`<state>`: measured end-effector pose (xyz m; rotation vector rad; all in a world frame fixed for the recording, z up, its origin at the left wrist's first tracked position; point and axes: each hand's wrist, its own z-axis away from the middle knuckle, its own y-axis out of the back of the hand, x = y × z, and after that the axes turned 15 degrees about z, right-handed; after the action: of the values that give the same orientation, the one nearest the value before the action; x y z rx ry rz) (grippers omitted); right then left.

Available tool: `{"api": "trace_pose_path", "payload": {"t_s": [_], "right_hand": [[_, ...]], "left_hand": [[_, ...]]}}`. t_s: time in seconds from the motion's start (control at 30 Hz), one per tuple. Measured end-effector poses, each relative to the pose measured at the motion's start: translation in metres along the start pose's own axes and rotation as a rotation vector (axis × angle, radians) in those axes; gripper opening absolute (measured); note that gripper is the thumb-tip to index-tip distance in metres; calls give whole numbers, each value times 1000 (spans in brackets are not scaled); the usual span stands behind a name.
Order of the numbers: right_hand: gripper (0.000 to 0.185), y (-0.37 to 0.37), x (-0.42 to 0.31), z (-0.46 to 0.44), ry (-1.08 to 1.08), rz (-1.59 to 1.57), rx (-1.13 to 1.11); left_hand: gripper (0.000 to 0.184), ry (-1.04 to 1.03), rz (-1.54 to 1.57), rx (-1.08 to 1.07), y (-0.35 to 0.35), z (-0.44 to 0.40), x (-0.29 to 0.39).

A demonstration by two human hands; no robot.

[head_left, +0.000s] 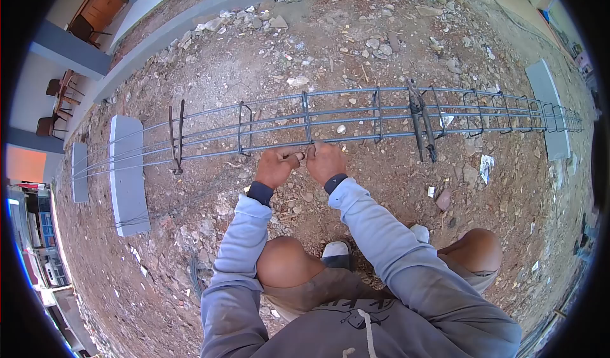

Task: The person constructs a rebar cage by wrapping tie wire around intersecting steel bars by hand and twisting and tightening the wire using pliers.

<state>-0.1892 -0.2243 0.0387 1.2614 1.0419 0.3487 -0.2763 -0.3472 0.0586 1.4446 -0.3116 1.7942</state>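
Note:
A long rebar cage [343, 123] of several parallel steel bars with square stirrups spans the ground in front of me. My left hand [276, 166] is closed at the cage's near bar, its thumb and fingers pinched together. Close beside it, my right hand [326, 160] is also closed, just below a stirrup [306, 113] that crosses the bars. Whatever the fingers of either hand hold is too small or hidden to make out. Another stirrup [241, 129] stands to the left of my hands, and one more [377, 116] to the right.
Grey blocks support the cage at the left [129, 174] and the right [548, 107]. Dark upright pieces [420, 123] cross the bars right of centre. Loose wires [197, 275] lie at lower left. Stones and rubble cover the dirt; chairs [47, 127] stand far left.

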Motion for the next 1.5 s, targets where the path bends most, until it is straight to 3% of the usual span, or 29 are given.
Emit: {"api": "trace_pose_path", "payload": {"t_s": [0.23,0.33,0.53,0.63,0.73,0.83,1.3,1.5], "right_hand": [[27,9,7,-5,28,-39,-126],[30,7,8,-8,2,-84,-147],[33,7,-2,-15,-159,-25,-251],[33,4,-2,-17,-177,-10,-265],[33,8,-3,-17,-154,-24,-271],[33,8,-3,-18,-159,-10,-297],[33,8,0,-16,-98,28,-274],[32,10,-3,-16,-103,32,-276]], "left_hand": [[21,110,133,12,-9,-9,-30],[25,90,289,32,-17,-23,-46],[28,27,309,74,-25,-30,-58],[27,-42,511,115,-35,-33,-67],[23,44,322,298,-35,-31,-68],[19,129,457,181,-30,-28,-62],[19,287,853,140,-34,-9,-30],[19,203,986,167,-46,-14,-33]]}}
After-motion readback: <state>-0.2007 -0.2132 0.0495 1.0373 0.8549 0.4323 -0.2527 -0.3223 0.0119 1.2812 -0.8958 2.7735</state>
